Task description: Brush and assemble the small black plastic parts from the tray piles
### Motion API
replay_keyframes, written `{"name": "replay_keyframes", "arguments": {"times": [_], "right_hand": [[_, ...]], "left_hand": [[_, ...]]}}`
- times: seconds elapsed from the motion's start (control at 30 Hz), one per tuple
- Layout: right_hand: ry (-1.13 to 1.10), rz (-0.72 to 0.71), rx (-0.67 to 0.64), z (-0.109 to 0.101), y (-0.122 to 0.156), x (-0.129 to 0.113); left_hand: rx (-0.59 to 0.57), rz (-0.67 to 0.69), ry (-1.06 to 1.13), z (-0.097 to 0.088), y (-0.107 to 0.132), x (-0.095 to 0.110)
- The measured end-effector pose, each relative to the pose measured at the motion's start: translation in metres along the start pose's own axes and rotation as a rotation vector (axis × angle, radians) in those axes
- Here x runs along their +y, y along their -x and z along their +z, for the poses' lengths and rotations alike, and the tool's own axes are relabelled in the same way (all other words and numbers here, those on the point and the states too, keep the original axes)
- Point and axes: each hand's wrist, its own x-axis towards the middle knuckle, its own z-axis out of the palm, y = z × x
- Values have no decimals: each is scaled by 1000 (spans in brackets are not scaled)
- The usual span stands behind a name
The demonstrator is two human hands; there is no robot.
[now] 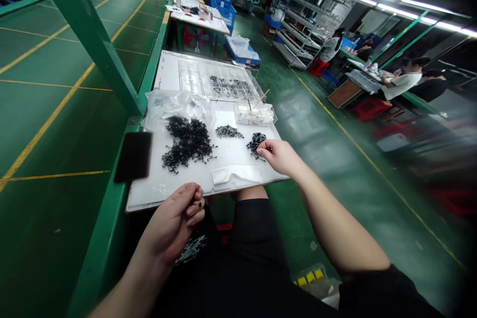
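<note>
My left hand (177, 221) hovers over my lap at the near edge of the white board (223, 159), its fingers pinched on a small black part (200, 203). My right hand (280, 156) reaches onto the board, fingertips curled into a small heap of black parts (255, 143). A big pile of black sprue pieces (186, 143) lies at the board's left. A smaller grey-black heap (228, 131) sits between the two.
A black phone (133, 156) lies on the green bench left of the board. A clear bag (175, 105), a clear tray with a stick (255, 113), a white cloth (236, 174) and moulded trays (219, 82) share the bench. Other people work at tables behind and to the right.
</note>
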Motion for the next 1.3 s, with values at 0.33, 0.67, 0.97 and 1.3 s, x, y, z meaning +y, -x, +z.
{"name": "replay_keyframes", "arguments": {"times": [0.33,0.67,0.97,1.3], "right_hand": [[61,58,52,-3,-23,-9],[-755,-300,-175,29,84,-106],[-622,-271,-115,30,83,-107],[-468,-386,-60,19,85,-101]], "left_hand": [[2,106,85,9,1,1],[-147,303,-42,26,9,8],[-73,376,-320,17,14,1],[-111,311,-514,17,19,7]]}}
